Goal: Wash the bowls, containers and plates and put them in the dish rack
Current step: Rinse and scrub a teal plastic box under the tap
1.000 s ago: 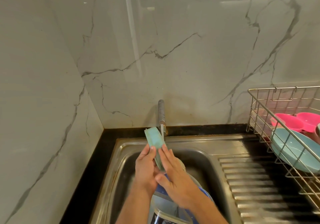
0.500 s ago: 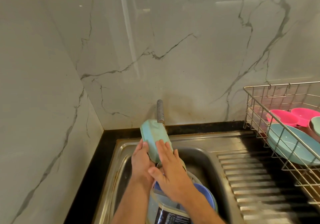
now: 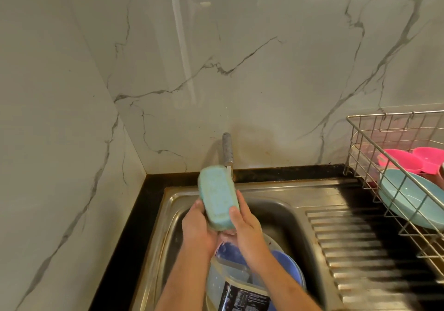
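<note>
Sink (image 3: pixel 283 192): both hands grip teal container (image 3: pixel 218 196) under tap (image 3: pixel 227 149).

Glossy white marble-look wall panels with grey veins (image 3: pixel 264 70) meet in a corner at the left, catching ceiling-light reflections; a black stone desk (image 3: pixel 134 226) runs along their base.

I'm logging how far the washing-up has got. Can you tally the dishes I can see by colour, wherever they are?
Teal: 2, container held in both hands, plate in the rack
Pink: 2, bowls in the rack
Blue: 1, bowl in the sink
Clear: 1, labelled tub in the sink
Total: 6; a sliver at the rack's right edge is not counted.
</note>
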